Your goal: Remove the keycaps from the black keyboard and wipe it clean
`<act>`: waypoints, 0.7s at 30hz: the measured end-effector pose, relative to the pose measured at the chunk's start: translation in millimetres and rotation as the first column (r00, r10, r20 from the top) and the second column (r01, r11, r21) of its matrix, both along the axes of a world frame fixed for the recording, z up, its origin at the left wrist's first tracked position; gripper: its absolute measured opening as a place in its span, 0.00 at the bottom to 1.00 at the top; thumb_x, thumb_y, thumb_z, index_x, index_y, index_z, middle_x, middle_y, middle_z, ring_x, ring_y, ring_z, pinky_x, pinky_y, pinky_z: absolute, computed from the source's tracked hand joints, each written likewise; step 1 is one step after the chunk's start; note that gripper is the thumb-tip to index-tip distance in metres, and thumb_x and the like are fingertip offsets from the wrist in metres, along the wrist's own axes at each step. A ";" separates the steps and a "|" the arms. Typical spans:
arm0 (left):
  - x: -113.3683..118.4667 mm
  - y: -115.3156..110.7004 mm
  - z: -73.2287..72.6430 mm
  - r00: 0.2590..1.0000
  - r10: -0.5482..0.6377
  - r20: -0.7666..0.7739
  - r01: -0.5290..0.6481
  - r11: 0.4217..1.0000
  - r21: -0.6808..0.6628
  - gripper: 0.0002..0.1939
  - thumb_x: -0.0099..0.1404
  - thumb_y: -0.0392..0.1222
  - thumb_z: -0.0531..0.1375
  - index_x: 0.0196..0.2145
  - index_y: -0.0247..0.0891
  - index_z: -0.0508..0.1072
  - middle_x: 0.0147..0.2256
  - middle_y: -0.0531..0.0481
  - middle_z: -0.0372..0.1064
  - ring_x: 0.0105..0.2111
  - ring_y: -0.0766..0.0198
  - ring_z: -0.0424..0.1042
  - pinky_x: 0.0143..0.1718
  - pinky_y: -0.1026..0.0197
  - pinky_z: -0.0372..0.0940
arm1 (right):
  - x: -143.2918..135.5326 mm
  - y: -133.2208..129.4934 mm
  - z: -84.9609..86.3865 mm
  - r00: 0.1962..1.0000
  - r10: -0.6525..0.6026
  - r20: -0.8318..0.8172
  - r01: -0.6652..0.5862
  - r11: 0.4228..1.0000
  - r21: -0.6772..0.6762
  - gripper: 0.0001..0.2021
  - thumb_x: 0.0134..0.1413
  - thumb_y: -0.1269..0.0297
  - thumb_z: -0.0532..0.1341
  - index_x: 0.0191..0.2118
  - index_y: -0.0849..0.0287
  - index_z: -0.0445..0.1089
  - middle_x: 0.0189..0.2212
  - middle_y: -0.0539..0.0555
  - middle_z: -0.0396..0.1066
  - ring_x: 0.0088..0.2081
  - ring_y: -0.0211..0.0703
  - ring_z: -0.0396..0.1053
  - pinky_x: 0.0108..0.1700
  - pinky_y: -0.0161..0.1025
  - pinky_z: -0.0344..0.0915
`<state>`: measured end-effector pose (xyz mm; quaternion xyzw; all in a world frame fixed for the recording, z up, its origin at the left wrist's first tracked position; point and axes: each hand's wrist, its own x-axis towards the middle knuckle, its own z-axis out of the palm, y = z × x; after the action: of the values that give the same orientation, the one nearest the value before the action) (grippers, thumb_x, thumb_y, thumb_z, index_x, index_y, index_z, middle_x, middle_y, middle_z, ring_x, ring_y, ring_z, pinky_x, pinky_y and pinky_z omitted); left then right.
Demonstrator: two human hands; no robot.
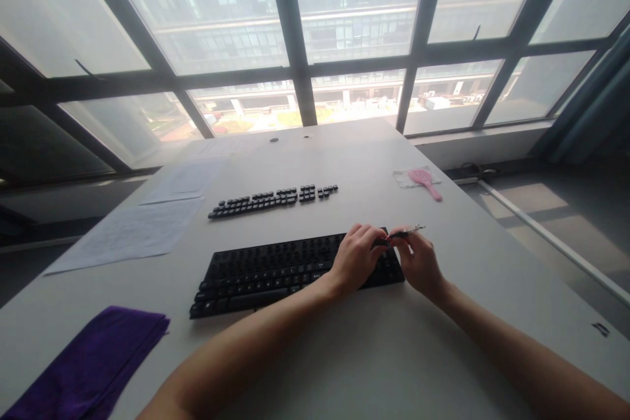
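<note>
A black keyboard (256,275) lies on the white table (315,354), its upper rows without keycaps and its lower rows with them. Over its right end my left hand (357,252) has its fingers bent together around something dark and too small to make out. Close beside it, my right hand (418,259) pinches a small dark tool (406,232) with a thin pale end pointing right. The fingertips of both hands nearly meet. Behind the keyboard, loose black keycaps (270,200) are lined up in rows.
A purple cloth (93,361) lies at the front left, with paper sheets (128,233) behind it. A pink hairbrush (424,180) rests on a clear bag at the right. A small dark object (600,329) lies at the far right. Large windows stand beyond the table.
</note>
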<state>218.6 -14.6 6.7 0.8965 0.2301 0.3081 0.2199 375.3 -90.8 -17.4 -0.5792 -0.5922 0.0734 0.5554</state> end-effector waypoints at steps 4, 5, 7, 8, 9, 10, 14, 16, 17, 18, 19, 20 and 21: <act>-0.9 -2.8 1.8 0.998 -0.012 -0.060 0.017 0.997 0.076 0.08 0.70 0.42 0.59 0.46 0.42 0.70 0.42 0.48 0.72 0.44 0.57 0.68 0.47 0.55 0.65 | -3.2 -0.7 1.7 0.986 -0.030 -0.166 0.014 0.996 -0.093 0.07 0.66 0.60 0.55 0.38 0.55 0.66 0.30 0.52 0.74 0.30 0.45 0.72 0.34 0.41 0.67; -1.0 -3.2 2.1 0.996 -0.011 -0.088 0.020 0.994 0.108 0.08 0.70 0.41 0.58 0.47 0.42 0.69 0.43 0.47 0.72 0.43 0.57 0.68 0.47 0.55 0.64 | -3.5 -0.1 2.5 0.977 -0.035 -0.209 0.015 0.995 -0.098 0.08 0.66 0.59 0.55 0.37 0.56 0.66 0.29 0.52 0.74 0.29 0.44 0.71 0.33 0.40 0.67; -1.1 -3.6 2.3 0.991 -0.003 -0.135 0.025 0.986 0.166 0.10 0.70 0.41 0.58 0.49 0.43 0.69 0.43 0.47 0.72 0.43 0.56 0.68 0.46 0.55 0.64 | -3.2 1.7 4.5 0.958 -0.033 -0.285 0.007 0.996 -0.093 0.09 0.66 0.58 0.56 0.35 0.56 0.65 0.27 0.51 0.73 0.27 0.42 0.70 0.31 0.38 0.66; -1.1 -3.5 2.1 0.988 -0.001 -0.152 0.030 0.981 0.191 0.11 0.71 0.40 0.57 0.50 0.44 0.68 0.43 0.48 0.71 0.43 0.56 0.67 0.45 0.55 0.64 | -2.8 2.6 5.3 0.950 -0.027 -0.311 0.000 0.996 -0.087 0.10 0.66 0.57 0.56 0.34 0.56 0.65 0.26 0.50 0.72 0.26 0.42 0.69 0.30 0.38 0.66; -1.1 -3.1 1.7 0.986 -0.001 -0.165 0.037 0.976 0.216 0.12 0.71 0.40 0.57 0.51 0.44 0.68 0.44 0.48 0.71 0.43 0.57 0.67 0.45 0.55 0.64 | -2.4 3.5 6.0 0.943 -0.020 -0.332 -0.009 0.996 -0.085 0.11 0.66 0.57 0.56 0.34 0.56 0.65 0.25 0.50 0.71 0.26 0.41 0.69 0.30 0.37 0.66; -1.0 -2.7 1.1 0.985 -0.004 -0.173 0.046 0.971 0.236 0.12 0.71 0.40 0.56 0.52 0.44 0.68 0.44 0.48 0.71 0.42 0.57 0.67 0.45 0.55 0.64 | -2.0 4.1 6.4 0.937 -0.013 -0.350 -0.018 0.996 -0.084 0.11 0.65 0.57 0.56 0.34 0.56 0.65 0.24 0.49 0.71 0.25 0.41 0.69 0.29 0.37 0.66; -0.4 -2.1 -1.7 0.984 -0.023 -0.175 0.065 0.970 0.232 0.11 0.72 0.38 0.55 0.50 0.44 0.70 0.45 0.47 0.70 0.44 0.58 0.67 0.46 0.55 0.64 | -1.6 4.5 6.0 0.911 0.001 -0.411 -0.046 0.994 -0.101 0.12 0.64 0.55 0.58 0.33 0.57 0.66 0.24 0.50 0.72 0.25 0.42 0.70 0.29 0.38 0.68; -0.1 -3.2 -1.5 0.988 -0.048 -0.143 0.075 0.980 0.185 0.11 0.70 0.35 0.57 0.48 0.44 0.71 0.46 0.47 0.69 0.45 0.58 0.67 0.47 0.56 0.65 | -2.1 3.9 6.0 0.909 -0.009 -0.416 -0.038 0.994 -0.105 0.12 0.63 0.55 0.58 0.33 0.57 0.66 0.24 0.50 0.72 0.25 0.43 0.71 0.29 0.39 0.68; -0.2 -3.7 -0.4 0.991 -0.066 -0.114 0.083 0.985 0.151 0.11 0.69 0.34 0.58 0.48 0.44 0.71 0.46 0.47 0.68 0.46 0.58 0.67 0.48 0.56 0.65 | -2.4 3.6 6.4 0.912 -0.019 -0.409 -0.027 0.994 -0.105 0.12 0.64 0.55 0.58 0.32 0.57 0.66 0.24 0.50 0.72 0.25 0.43 0.71 0.29 0.39 0.69; -0.7 -3.5 1.8 0.994 -0.081 -0.075 0.089 0.990 0.108 0.10 0.68 0.34 0.59 0.46 0.43 0.71 0.46 0.47 0.68 0.46 0.58 0.67 0.49 0.57 0.65 | -2.5 3.5 7.0 0.916 -0.031 -0.401 -0.012 0.995 -0.102 0.12 0.64 0.55 0.58 0.32 0.57 0.66 0.24 0.51 0.73 0.25 0.43 0.71 0.30 0.40 0.69; -1.5 -2.0 4.9 0.996 -0.087 -0.031 0.088 0.994 0.059 0.09 0.68 0.34 0.59 0.45 0.42 0.71 0.46 0.47 0.68 0.46 0.59 0.67 0.49 0.57 0.65 | -2.5 3.4 7.6 0.918 -0.042 -0.395 0.004 0.995 -0.097 0.12 0.64 0.55 0.57 0.32 0.57 0.66 0.24 0.51 0.73 0.25 0.42 0.71 0.30 0.40 0.69; -2.7 1.2 8.9 0.997 -0.077 0.011 0.077 0.997 0.005 0.08 0.68 0.35 0.59 0.44 0.41 0.71 0.45 0.47 0.69 0.45 0.60 0.68 0.48 0.58 0.65 | -2.4 3.5 8.2 0.918 -0.051 -0.393 0.017 0.996 -0.090 0.12 0.65 0.55 0.57 0.33 0.57 0.65 0.25 0.51 0.73 0.26 0.42 0.71 0.31 0.40 0.68; -4.4 6.8 13.5 0.998 -0.052 0.043 0.054 0.998 -0.045 0.06 0.68 0.36 0.60 0.43 0.41 0.71 0.44 0.47 0.70 0.43 0.61 0.69 0.47 0.59 0.66 | -2.0 3.8 8.5 0.916 -0.059 -0.397 0.029 0.996 -0.081 0.12 0.66 0.56 0.56 0.33 0.57 0.65 0.25 0.51 0.73 0.26 0.42 0.71 0.31 0.40 0.68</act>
<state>214.2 -7.8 20.2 0.8904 0.2087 0.3154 0.2534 373.4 -87.0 -8.9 -0.5852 -0.4504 0.1993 0.6442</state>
